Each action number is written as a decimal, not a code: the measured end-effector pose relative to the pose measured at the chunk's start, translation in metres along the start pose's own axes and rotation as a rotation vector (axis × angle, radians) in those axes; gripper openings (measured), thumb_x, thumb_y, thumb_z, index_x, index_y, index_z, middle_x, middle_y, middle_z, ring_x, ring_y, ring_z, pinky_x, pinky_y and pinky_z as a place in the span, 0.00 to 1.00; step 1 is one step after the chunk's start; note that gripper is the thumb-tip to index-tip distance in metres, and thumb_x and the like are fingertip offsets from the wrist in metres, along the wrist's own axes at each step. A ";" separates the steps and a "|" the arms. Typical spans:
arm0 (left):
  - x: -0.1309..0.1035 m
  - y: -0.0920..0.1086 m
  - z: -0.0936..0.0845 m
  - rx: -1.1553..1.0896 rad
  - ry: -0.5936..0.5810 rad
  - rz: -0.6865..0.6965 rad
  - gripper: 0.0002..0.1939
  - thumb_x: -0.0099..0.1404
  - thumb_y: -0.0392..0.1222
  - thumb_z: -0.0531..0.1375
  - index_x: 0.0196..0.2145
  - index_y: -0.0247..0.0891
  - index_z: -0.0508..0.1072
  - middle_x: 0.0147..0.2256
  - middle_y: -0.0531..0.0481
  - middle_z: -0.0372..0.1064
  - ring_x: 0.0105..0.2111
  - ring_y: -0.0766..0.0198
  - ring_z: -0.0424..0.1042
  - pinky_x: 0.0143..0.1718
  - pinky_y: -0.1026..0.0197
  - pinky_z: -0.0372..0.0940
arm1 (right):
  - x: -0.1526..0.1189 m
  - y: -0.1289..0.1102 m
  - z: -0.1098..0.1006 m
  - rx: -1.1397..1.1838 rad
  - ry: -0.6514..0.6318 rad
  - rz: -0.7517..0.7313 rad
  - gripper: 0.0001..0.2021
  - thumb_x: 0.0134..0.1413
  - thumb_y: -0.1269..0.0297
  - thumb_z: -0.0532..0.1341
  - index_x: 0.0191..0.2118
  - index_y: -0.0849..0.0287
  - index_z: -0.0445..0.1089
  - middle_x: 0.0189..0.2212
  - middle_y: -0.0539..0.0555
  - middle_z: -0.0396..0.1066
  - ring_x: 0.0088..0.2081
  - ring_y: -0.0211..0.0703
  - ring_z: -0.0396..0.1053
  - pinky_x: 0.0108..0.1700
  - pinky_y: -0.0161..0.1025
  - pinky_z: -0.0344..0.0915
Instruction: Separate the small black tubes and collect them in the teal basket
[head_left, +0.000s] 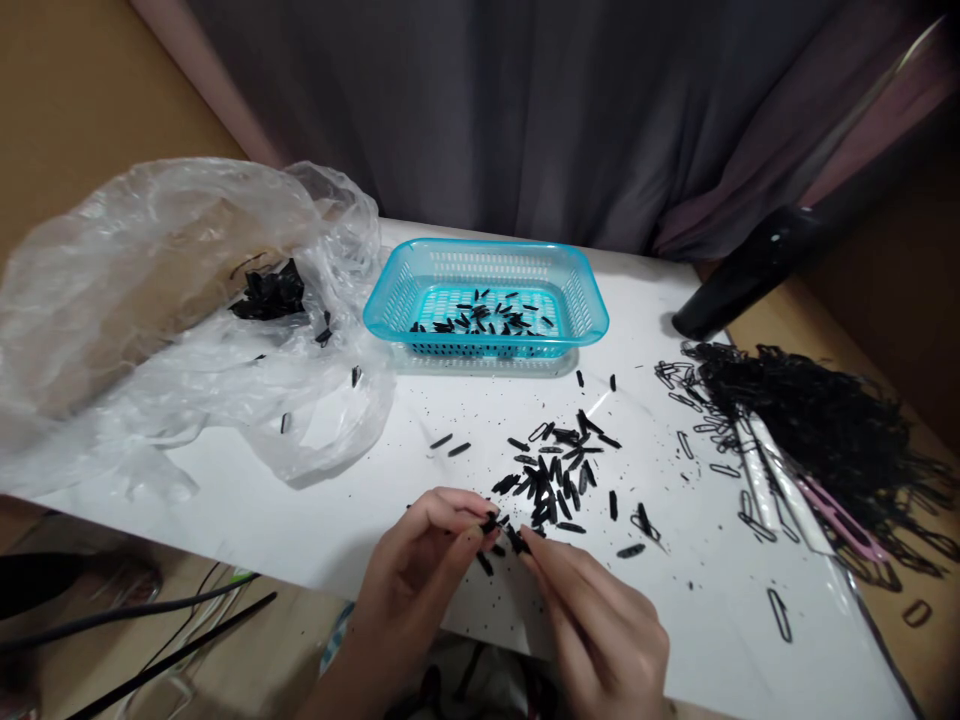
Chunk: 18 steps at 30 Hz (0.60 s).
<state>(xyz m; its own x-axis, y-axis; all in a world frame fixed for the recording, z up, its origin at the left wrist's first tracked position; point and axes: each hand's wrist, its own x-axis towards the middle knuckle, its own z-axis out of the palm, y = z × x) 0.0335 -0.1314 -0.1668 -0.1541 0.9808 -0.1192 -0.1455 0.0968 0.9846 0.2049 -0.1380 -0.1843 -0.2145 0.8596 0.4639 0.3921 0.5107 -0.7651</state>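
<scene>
Small black pieces pinched in both hands; black pile just beyond.

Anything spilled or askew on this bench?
Yes. Tiny dark specks are scattered across the white tabletop, like debris. A few black loops lie strayed from the big dark heap at the right. The blue basket sits upright; nothing looks spilled from it.

Probably a room in a home: a white-topped bench pushed up against long grey and pink curtains, plain tan wall at one side, loose cables below the near left edge.
</scene>
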 end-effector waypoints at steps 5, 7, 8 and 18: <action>0.000 0.006 0.002 -0.206 -0.127 -0.239 0.08 0.62 0.46 0.66 0.31 0.40 0.78 0.33 0.50 0.72 0.33 0.64 0.72 0.34 0.67 0.70 | -0.005 0.004 -0.002 -0.020 -0.028 -0.021 0.22 0.60 0.81 0.52 0.56 0.58 0.68 0.45 0.54 0.77 0.43 0.38 0.77 0.42 0.32 0.75; 0.000 0.007 0.004 -0.303 -0.179 -0.325 0.07 0.61 0.44 0.67 0.30 0.40 0.78 0.32 0.50 0.72 0.33 0.64 0.71 0.33 0.69 0.70 | -0.006 0.005 -0.003 -0.024 -0.028 -0.039 0.22 0.59 0.82 0.52 0.56 0.58 0.68 0.46 0.54 0.77 0.44 0.38 0.76 0.42 0.32 0.75; 0.000 0.007 0.005 -0.331 -0.174 -0.347 0.07 0.61 0.44 0.67 0.29 0.39 0.77 0.33 0.50 0.72 0.33 0.64 0.71 0.33 0.69 0.69 | -0.007 0.004 -0.002 -0.022 -0.020 -0.045 0.22 0.59 0.82 0.52 0.55 0.58 0.69 0.46 0.54 0.76 0.45 0.39 0.76 0.43 0.33 0.75; 0.018 0.004 -0.014 0.009 0.072 -0.112 0.14 0.61 0.51 0.67 0.28 0.38 0.72 0.45 0.45 0.74 0.42 0.58 0.75 0.45 0.59 0.70 | -0.001 -0.002 0.011 0.014 0.223 0.082 0.14 0.60 0.75 0.61 0.48 0.53 0.75 0.37 0.52 0.79 0.34 0.42 0.78 0.31 0.33 0.74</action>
<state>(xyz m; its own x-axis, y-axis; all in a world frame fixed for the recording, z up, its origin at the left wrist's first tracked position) 0.0163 -0.1158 -0.1673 -0.2069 0.9493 -0.2368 -0.1566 0.2068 0.9658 0.1945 -0.1398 -0.1886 0.0213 0.8739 0.4856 0.3876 0.4405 -0.8098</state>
